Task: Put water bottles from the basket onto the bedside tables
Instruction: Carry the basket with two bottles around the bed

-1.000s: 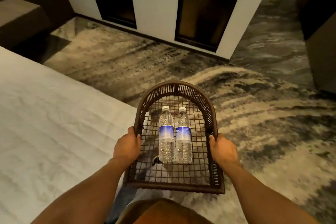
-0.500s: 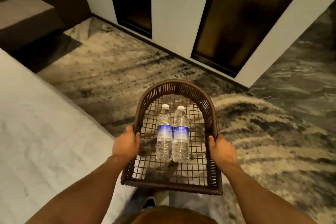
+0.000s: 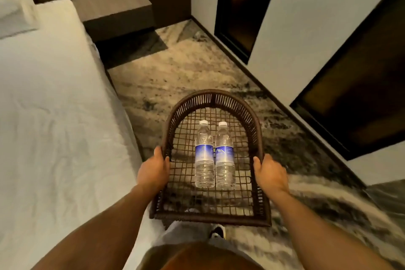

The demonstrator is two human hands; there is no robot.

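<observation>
A dark brown wicker basket (image 3: 211,97) with an arched far rim is carried in front of me above the carpet. My left hand (image 3: 153,171) grips its left rim and my right hand (image 3: 269,173) grips its right rim. Two clear water bottles lie side by side on the mesh bottom, caps pointing away: the left bottle (image 3: 204,155) and the right bottle (image 3: 225,156), each with a blue label. A brown bedside table (image 3: 114,4) stands ahead at the head of the bed, far beyond the basket.
A bed with white sheets (image 3: 54,116) fills the left side, with a pillow (image 3: 13,13) at its top. A white wall with dark framed panels (image 3: 238,6) runs along the right. Patterned carpet (image 3: 175,68) forms a lane between bed and wall.
The view has swung left and moved forward along the bed: the bedside table and pillow have come into fuller view. Both hands keep the same hold on the basket; the bottles have not shifted.
</observation>
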